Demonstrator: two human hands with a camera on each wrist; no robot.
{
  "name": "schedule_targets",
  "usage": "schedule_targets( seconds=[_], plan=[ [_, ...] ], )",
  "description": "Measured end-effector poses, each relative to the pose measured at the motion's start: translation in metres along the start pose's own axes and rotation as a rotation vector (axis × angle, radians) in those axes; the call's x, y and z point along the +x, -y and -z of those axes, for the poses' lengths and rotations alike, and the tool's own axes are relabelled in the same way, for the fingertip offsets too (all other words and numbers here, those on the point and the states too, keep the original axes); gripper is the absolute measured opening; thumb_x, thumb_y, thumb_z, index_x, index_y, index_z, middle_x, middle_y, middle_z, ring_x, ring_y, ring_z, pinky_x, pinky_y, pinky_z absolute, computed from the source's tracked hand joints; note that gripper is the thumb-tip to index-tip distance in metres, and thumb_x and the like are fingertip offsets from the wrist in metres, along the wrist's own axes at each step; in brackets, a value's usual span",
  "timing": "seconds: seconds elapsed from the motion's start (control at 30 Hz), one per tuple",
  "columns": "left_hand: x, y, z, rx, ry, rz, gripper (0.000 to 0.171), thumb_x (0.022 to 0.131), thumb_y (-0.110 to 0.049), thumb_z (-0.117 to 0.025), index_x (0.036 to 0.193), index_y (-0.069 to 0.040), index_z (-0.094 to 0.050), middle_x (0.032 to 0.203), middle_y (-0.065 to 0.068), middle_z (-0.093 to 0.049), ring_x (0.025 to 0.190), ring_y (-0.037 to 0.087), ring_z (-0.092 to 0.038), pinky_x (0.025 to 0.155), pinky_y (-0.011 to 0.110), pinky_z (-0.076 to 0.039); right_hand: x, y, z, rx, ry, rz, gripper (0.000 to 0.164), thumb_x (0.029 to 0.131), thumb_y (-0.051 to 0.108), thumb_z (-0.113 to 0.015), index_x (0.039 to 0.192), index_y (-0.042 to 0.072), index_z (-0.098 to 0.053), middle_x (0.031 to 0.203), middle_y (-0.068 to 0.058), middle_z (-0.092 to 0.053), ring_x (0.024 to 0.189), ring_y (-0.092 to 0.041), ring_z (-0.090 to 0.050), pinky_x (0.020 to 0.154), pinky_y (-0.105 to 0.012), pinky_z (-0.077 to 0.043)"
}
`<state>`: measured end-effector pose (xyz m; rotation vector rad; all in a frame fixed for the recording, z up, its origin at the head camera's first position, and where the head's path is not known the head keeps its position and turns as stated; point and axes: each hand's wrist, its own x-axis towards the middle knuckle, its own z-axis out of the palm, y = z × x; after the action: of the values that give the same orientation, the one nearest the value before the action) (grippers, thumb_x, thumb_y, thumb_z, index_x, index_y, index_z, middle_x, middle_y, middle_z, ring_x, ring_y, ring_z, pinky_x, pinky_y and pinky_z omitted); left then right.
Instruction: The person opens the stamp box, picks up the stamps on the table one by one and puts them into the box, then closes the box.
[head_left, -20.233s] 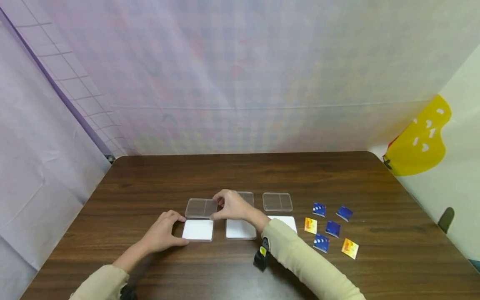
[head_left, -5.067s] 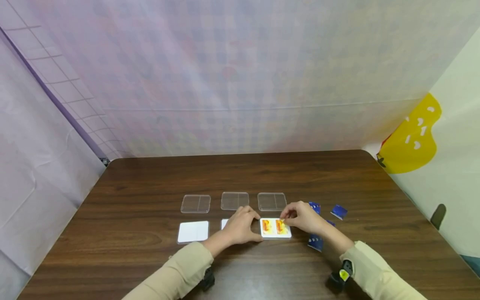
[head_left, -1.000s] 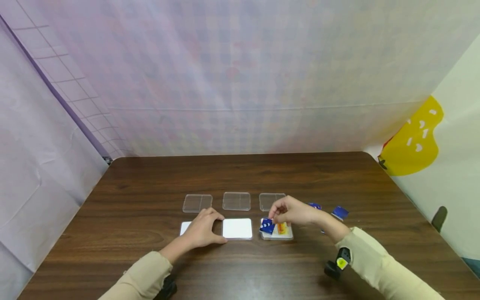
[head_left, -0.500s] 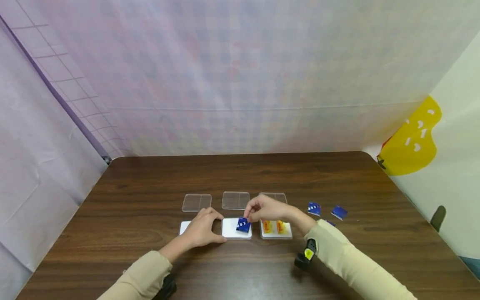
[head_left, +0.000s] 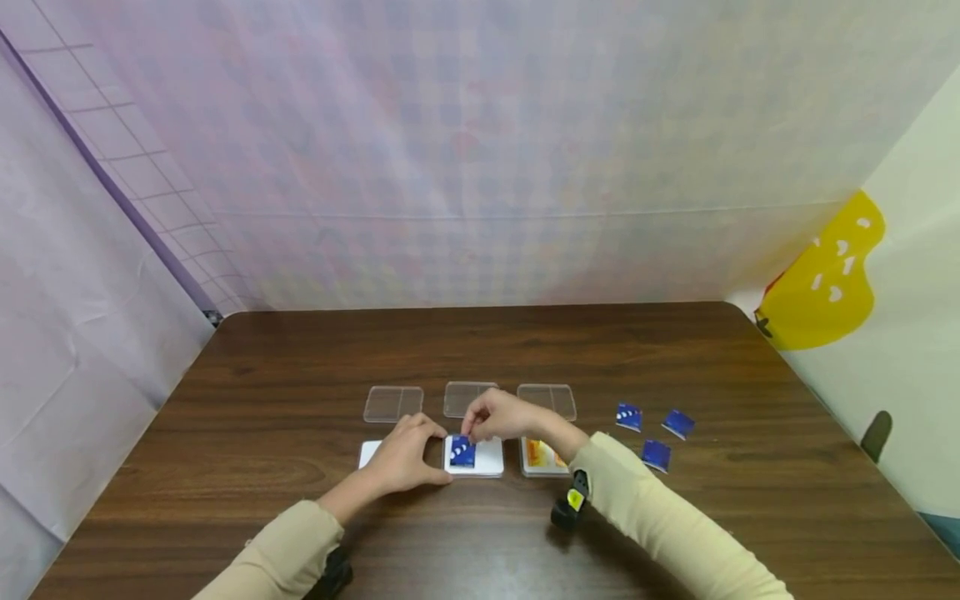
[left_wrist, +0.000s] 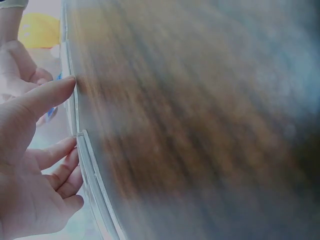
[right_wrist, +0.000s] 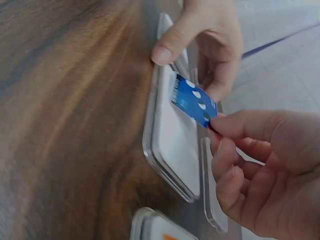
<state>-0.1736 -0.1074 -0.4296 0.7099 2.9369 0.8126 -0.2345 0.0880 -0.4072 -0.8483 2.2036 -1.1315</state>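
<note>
My right hand (head_left: 498, 417) pinches the upper edge of a small blue printed card (head_left: 462, 452) between thumb and fingertips. The blue card lies over the left half of the middle flat, clear plastic case (head_left: 490, 458), which has a white inside; in the right wrist view, the card (right_wrist: 195, 100) is tilted over that white surface (right_wrist: 175, 135). My left hand (head_left: 405, 458) holds the left end of this case, thumb (right_wrist: 165, 54) at the near corner and fingers at the far one. It partly hides the left case (head_left: 368, 452), also white inside.
The right case (head_left: 527, 472) holds yellow-orange cards (head_left: 536, 452), partly behind my right wrist. Clear lids (head_left: 393, 404) lie in a row behind the cases. Three blue cards (head_left: 656, 455) lie loose to the right on the brown wooden table (head_left: 337, 350).
Over the last second my right hand has carried the blue card left, from above the right case onto the middle one. Earlier, yellow-orange cards were put in the right case. The left hand now stays still.
</note>
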Motion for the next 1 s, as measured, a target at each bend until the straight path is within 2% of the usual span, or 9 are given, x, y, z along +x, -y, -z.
schedule_targets(
  seconds=[0.1,0.23,0.4,0.63,1.0],
  plan=[
    [0.000,0.000,0.000,0.008,0.008,0.007,0.058,0.059,-0.032,-0.081,0.104,-0.001,-0.062,0.100,0.007,-0.056,0.094,0.022,-0.048,0.083,0.037,-0.044,0.004,-0.001,-0.005,-0.092,-0.044,0.044,0.012,0.072,-0.008,-0.059,0.080,-0.004,-0.067,0.070,-0.004,-0.065,0.058,-0.003,-0.050,0.054,-0.016,-0.042],
    [0.000,0.000,0.000,0.003,0.003,0.002,0.058,0.059,-0.032,-0.081,0.104,-0.001,-0.062,0.100,0.007,-0.057,0.094,0.022,-0.048,0.083,0.037,-0.044,0.003,0.002,-0.011,-0.224,-0.120,0.077,0.011,0.071,-0.005,-0.062,0.077,0.001,-0.068,0.068,-0.001,-0.065,0.058,-0.001,-0.049,0.056,-0.015,-0.042],
    [0.000,0.001,0.000,-0.003,0.003,0.000,0.057,0.059,-0.032,-0.081,0.104,-0.002,-0.062,0.099,0.006,-0.056,0.093,0.021,-0.048,0.082,0.037,-0.044,0.002,0.002,-0.018,-0.315,-0.190,0.116,0.011,0.070,-0.005,-0.062,0.075,0.003,-0.069,0.066,0.002,-0.063,0.059,0.002,-0.047,0.057,-0.014,-0.041],
    [0.000,0.001,0.001,-0.006,0.008,0.001,0.057,0.059,-0.033,-0.081,0.104,-0.002,-0.063,0.099,0.006,-0.056,0.093,0.021,-0.048,0.082,0.037,-0.043,0.001,0.001,-0.025,-0.354,-0.269,0.116,0.009,0.070,-0.003,-0.064,0.073,0.004,-0.069,0.062,0.003,-0.060,0.054,0.002,-0.044,0.051,-0.014,-0.037],
    [0.000,0.001,0.000,-0.005,0.005,0.004,0.057,0.059,-0.033,-0.081,0.103,-0.002,-0.063,0.099,0.006,-0.056,0.093,0.021,-0.049,0.082,0.037,-0.044,0.000,0.001,-0.029,-0.392,-0.330,0.084,0.008,0.069,0.001,-0.066,0.073,0.007,-0.069,0.061,0.005,-0.060,0.055,-0.001,-0.046,0.053,-0.017,-0.037]
  ],
)
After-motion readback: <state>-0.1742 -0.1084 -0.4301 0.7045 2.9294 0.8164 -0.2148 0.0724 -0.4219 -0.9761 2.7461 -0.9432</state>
